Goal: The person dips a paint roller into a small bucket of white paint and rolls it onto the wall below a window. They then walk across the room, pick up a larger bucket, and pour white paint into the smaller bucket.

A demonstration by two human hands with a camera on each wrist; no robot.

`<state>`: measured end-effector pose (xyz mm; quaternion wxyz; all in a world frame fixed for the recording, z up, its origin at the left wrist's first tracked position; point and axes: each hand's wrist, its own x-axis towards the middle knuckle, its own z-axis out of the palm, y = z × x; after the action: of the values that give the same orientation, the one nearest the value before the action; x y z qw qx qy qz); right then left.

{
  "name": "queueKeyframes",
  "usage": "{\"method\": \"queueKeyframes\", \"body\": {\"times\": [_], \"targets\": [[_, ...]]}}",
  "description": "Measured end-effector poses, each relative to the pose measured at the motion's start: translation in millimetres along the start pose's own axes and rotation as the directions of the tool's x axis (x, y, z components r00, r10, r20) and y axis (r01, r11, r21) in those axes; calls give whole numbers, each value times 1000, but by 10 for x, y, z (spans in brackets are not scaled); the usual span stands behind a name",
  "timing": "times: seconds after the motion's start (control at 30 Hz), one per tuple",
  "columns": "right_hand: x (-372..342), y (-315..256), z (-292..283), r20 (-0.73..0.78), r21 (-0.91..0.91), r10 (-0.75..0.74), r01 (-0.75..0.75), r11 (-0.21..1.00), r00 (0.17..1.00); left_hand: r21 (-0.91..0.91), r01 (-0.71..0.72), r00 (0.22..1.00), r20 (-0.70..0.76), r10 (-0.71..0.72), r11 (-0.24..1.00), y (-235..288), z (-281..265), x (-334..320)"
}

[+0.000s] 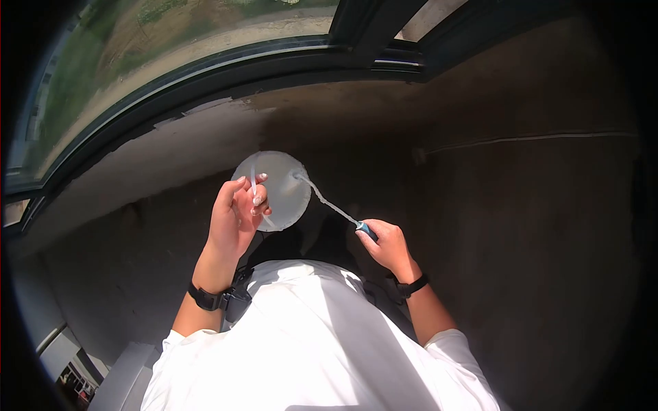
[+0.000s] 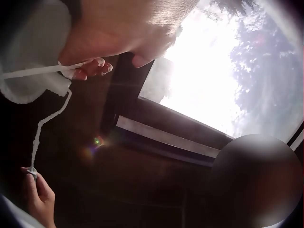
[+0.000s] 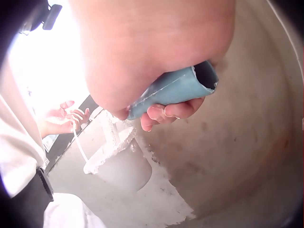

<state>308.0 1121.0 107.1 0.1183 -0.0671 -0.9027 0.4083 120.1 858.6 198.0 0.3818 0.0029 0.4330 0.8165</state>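
My left hand (image 1: 234,214) holds up a white bucket (image 1: 282,198) by its pale strap handle (image 1: 253,170), which runs across the curled fingers. White paint coats the bucket's ragged rim, as the right wrist view shows. On the right, my right hand (image 1: 389,245) grips the blue tube-like handle (image 3: 173,90) of a paint roller. Its bent rod (image 1: 327,203), crusted with white, leads from the grip to the bucket. In the right wrist view a thick white roller head (image 3: 110,132) dips into the bucket; its lower part is hidden inside.
A dark-framed window (image 1: 226,72) spans the wall ahead and to the left. Below it the wall has a pale coated area (image 1: 199,140) with a ragged edge beside bare, darker wall (image 1: 343,113). A grey box-like object (image 1: 127,377) stands at the lower left.
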Motion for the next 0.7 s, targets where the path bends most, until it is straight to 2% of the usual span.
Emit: {"method": "queueKeyframes", "body": {"times": [0.07, 0.13, 0.2, 0.33, 0.37, 0.47, 0.57, 0.6, 0.7], "targets": [[52, -151, -166, -9, -30, -22, 21, 999, 1000, -32, 3, 1000, -7, -3, 999, 101, 41, -83], [164, -612, -478, 51, -72, 23, -19, 997, 998, -103, 68, 996, -48, -73, 992, 316, 103, -179], [244, -915, -628, 80, -135, 39, -28, 990, 996, -147, 86, 996, -7, -87, 985, 403, 23, -237], [451, -1339, -794, 170, -303, 25, 28, 953, 985, -201, 75, 997, 27, -71, 977, 534, -144, -273], [525, -1391, -828, 188, -287, 10, 46, 957, 982, -222, 83, 996, 2, -84, 972, 594, -164, -262], [684, -1796, -819, 172, -378, 9, 57, 924, 985, -306, 99, 994, -15, -109, 947, 830, -401, -307], [804, -2301, -794, 112, -467, 149, -81, 880, 982, -399, 100, 994, 4, -107, 912, 1060, -692, -407], [785, -2332, -654, 79, -493, 199, -135, 859, 977, -407, 152, 987, 7, -163, 901, 1034, -885, -329], [941, -2514, -619, 53, -558, 212, -147, 817, 976, -430, 129, 985, -50, -166, 894, 1072, -1115, -416]]}}
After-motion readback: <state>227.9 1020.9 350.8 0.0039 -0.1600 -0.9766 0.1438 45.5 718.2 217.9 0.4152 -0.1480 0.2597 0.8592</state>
